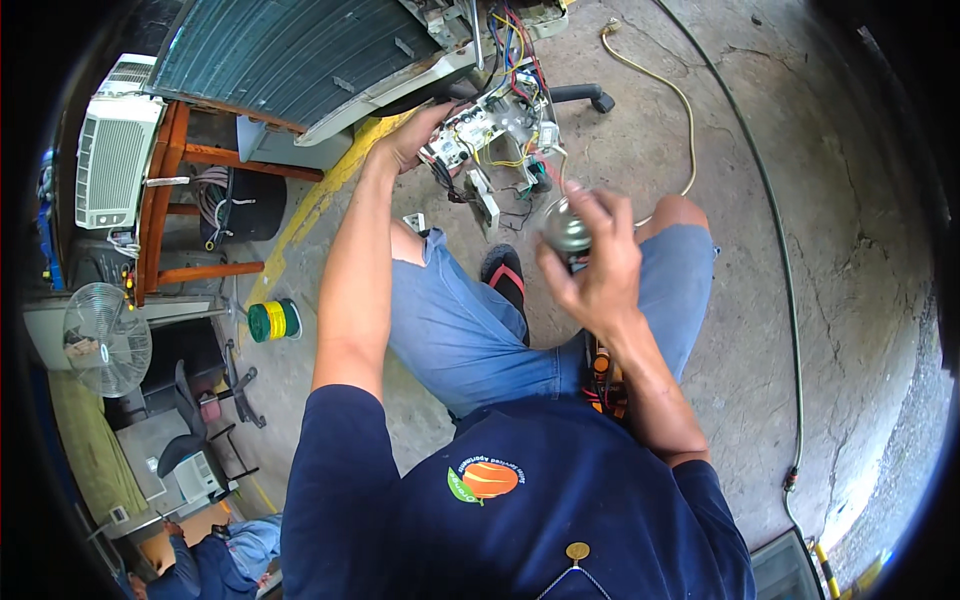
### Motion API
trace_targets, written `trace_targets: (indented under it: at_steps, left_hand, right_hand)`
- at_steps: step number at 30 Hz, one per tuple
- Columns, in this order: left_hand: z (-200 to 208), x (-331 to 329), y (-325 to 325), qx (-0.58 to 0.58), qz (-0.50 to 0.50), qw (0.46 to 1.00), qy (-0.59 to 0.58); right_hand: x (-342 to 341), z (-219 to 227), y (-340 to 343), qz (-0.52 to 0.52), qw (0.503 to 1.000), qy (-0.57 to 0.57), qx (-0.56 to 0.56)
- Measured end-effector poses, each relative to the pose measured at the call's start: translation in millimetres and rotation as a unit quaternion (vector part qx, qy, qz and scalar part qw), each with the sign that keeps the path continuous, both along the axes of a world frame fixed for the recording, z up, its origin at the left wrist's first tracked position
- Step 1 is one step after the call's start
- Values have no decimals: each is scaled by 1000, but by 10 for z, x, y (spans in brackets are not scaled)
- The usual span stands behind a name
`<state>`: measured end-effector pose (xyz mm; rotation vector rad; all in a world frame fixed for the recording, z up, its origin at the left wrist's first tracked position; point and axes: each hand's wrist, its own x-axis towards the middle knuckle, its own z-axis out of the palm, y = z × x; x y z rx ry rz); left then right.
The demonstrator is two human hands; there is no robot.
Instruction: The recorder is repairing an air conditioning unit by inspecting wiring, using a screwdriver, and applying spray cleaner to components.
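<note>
My left hand [415, 138] grips the edge of a white control board assembly [468, 135], with its fingers partly hidden behind it. Components and red, yellow, black and blue wires cover the board. Below it hang a white connector piece [483, 195] and more loose leads. Closer to my knees, my right hand [605, 255] is curled around a silvery, round-ended can [566, 228]. The can is blurred by motion and mostly hidden by my fingers. A gap separates it from the board and wires.
A large finned air conditioner unit [290, 60] stands beyond my left arm. Cables [770, 190] run along the concrete floor on the right. A wooden stand [170, 200], a fan [107, 340] and a green-yellow spool [274, 320] are at left. Another person [215, 560] is at lower left.
</note>
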<state>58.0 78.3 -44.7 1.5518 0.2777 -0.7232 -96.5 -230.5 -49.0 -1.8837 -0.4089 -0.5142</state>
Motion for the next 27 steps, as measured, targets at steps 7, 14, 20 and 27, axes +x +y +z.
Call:
trace_targets:
  at_steps: [7,14,20,27]
  left_hand:
    - [-62,5,-19,19,-13,999,-45]
    - [-52,-8,6,15,-28,999,-44]
    - [22,-38,-211,68,40,995,-68]
    - [-69,21,-13,14,-16,999,-32]
  right_hand:
    - [-202,60,142,56,997,-39,-26]
    - [108,109,59,-28,999,-16,6]
    - [-179,74,200,71,997,-4,-33]
    - [-150,11,164,51,998,2,-48]
